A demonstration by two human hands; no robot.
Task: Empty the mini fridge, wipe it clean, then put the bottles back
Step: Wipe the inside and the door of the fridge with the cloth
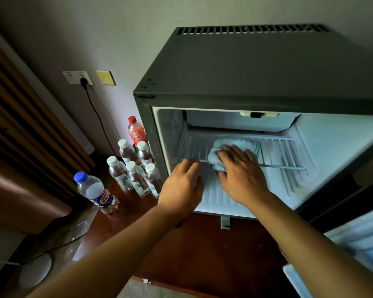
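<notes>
The mini fridge [241, 69] stands open on a dark wooden floor [202, 250], its door [353, 244] swung out to the right. Inside, the right hand [241, 175] lies palm down on a pale blue cloth [235, 145] spread over the wire shelf [284, 155]; the fingers are spread over the cloth and the thumb curls round its near edge, so it grasps the cloth. The left hand [181, 188] rests at the shelf's near left edge, fingers bent over the front rail; whether they clamp it cannot be told.

The bottles stand on the floor just left of the fridge: five clear water bottles with white caps [136, 168] in a tight cluster, a red-capped orange drink bottle [136, 130] behind them against the fridge side, and a blue-capped Pepsi bottle [95, 190] nearer and further left. On the far wall a black plug [83, 81] sits in a white socket panel [77, 77], beside a yellow plate [106, 77].
</notes>
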